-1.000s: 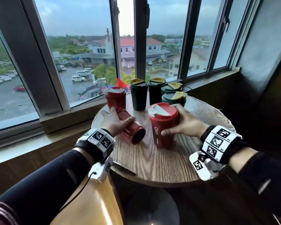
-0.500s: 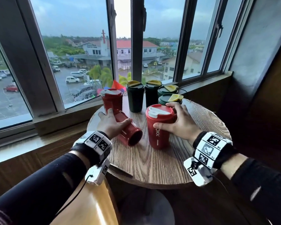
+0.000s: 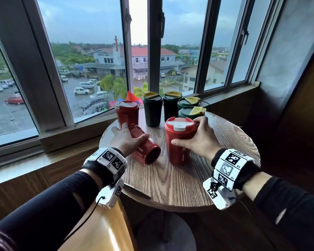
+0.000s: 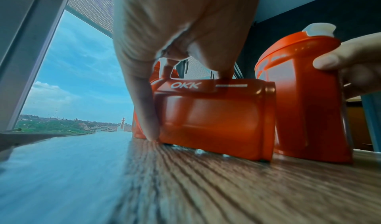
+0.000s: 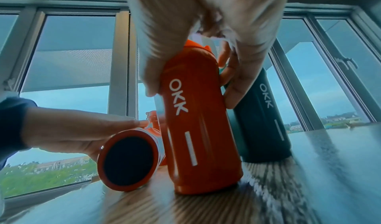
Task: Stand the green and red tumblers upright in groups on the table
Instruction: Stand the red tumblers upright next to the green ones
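Note:
A red tumbler (image 3: 145, 149) lies on its side on the round wooden table (image 3: 170, 185), base toward me; my left hand (image 3: 125, 140) grips it from above, seen as an orange body (image 4: 212, 118) in the left wrist view. My right hand (image 3: 198, 140) holds an upright red tumbler (image 3: 178, 142) with a white lid, also the red tumbler (image 5: 198, 121) in the right wrist view. Another red tumbler (image 3: 127, 113) stands at the back left. Several dark green tumblers (image 3: 152, 111) with yellow lid flaps stand grouped at the back.
The table sits in a window corner, with a sill (image 3: 80, 131) just behind the tumblers. A tan chair back (image 3: 101, 230) is below my left arm. The table's front half shows bare wood.
The head view has shifted a little. Both hands keep their hold on the same tumblers, which stay in the same places on the table.

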